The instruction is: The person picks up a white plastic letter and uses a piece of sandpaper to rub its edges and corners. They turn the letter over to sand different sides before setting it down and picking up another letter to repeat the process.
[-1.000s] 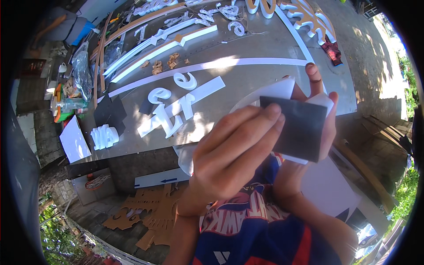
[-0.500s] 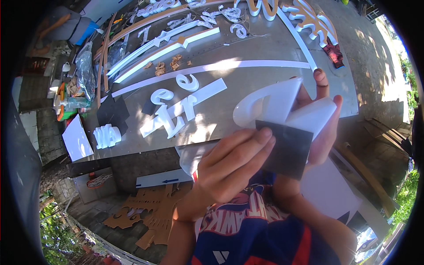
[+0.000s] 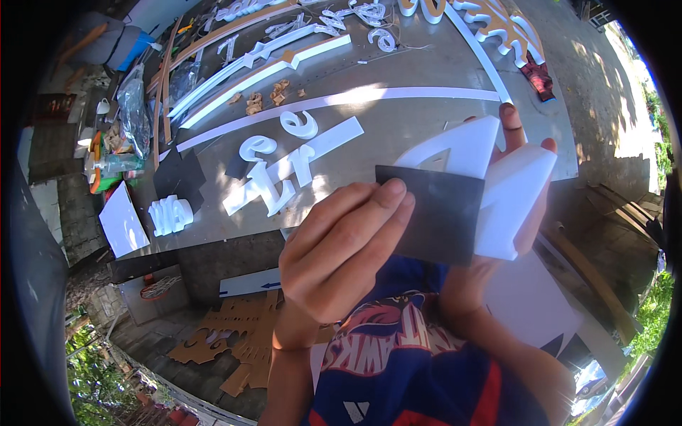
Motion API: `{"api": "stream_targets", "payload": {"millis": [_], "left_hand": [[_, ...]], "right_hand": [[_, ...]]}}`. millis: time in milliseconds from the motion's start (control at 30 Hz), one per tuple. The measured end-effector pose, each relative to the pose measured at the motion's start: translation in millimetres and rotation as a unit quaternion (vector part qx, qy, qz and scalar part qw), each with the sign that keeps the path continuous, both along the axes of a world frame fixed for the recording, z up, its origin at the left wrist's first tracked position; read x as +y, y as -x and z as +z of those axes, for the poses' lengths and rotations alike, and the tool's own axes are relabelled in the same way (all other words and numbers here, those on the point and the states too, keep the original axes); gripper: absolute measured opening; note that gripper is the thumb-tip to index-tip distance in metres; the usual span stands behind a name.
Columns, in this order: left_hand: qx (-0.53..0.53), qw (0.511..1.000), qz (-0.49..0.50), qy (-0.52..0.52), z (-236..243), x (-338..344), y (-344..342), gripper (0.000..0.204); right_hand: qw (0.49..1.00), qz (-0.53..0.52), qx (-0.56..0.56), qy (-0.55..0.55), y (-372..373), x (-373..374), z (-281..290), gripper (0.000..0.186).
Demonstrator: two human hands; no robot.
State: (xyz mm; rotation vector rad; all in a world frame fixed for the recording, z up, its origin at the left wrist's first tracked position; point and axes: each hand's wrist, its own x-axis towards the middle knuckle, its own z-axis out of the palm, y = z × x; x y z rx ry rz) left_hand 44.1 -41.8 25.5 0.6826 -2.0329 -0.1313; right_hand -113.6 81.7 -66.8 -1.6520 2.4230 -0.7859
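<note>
My left hand [image 3: 337,245] pinches a dark grey square of sandpaper [image 3: 442,216] between thumb and fingers near its left edge. Behind that sheet, my right hand [image 3: 531,224] supports a thick white cut-out letter [image 3: 513,195], its fingers wrapped around the back and right side. The sheet covers the letter's lower left part, so whether the two touch there is hard to tell. On the metal table [image 3: 398,135], left of my hands, white letters [image 3: 280,195] rest on a white strip, and a smaller white letter piece [image 3: 170,215] stands near the front edge.
Long white strips [image 3: 284,60], clear letter shapes [image 3: 383,39] and brown crumpled scraps [image 3: 278,91] lie farther back. Large white-edged brown letters [image 3: 501,35] sit at the far right. Dark sheets [image 3: 181,177] lie on the left. Cut cardboard [image 3: 241,341] is on the floor below.
The sandpaper and my left hand have shifted left and slightly up. The white letter has turned and moved a little right in my right hand, with more of its right stroke showing.
</note>
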Motion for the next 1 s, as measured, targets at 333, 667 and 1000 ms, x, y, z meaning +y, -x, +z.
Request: {"api": "stream_targets", "payload": {"millis": [333, 667, 1000], "left_hand": [[-0.068, 0.997, 0.009, -0.019, 17, 24, -14, 0.02], [0.008, 0.999, 0.027, -0.029, 8, 15, -1, 0.02], [-0.016, 0.997, 0.071, -0.029, 13, 15, -7, 0.027]], "right_hand": [[0.976, 0.151, -0.083, -0.136, 4, -1, 15, 0.034], [0.969, 0.132, -0.163, -0.127, 4, -7, 21, 0.039], [0.987, 0.034, -0.142, -0.064, -7, -12, 30, 0.036]]}}
